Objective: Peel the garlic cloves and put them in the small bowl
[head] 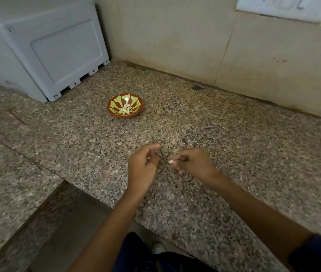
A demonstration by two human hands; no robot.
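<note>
Above granite, right hand (192, 163) pinches clove (170, 161) (blurred).

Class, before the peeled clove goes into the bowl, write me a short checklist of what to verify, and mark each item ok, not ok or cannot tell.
1. Garlic clove held in right hand: ok, pinched at the fingers.
2. Clove fully peeled: cannot tell; only a white tip shows.
3. Small bowl upright on the countertop: ok.
4. Room left in bowl: ok, peeled cloves cover only its bottom.
5. Path to bowl unobstructed: ok.
6. Left hand free of peel: cannot tell; fingers curled, blurred.
</note>
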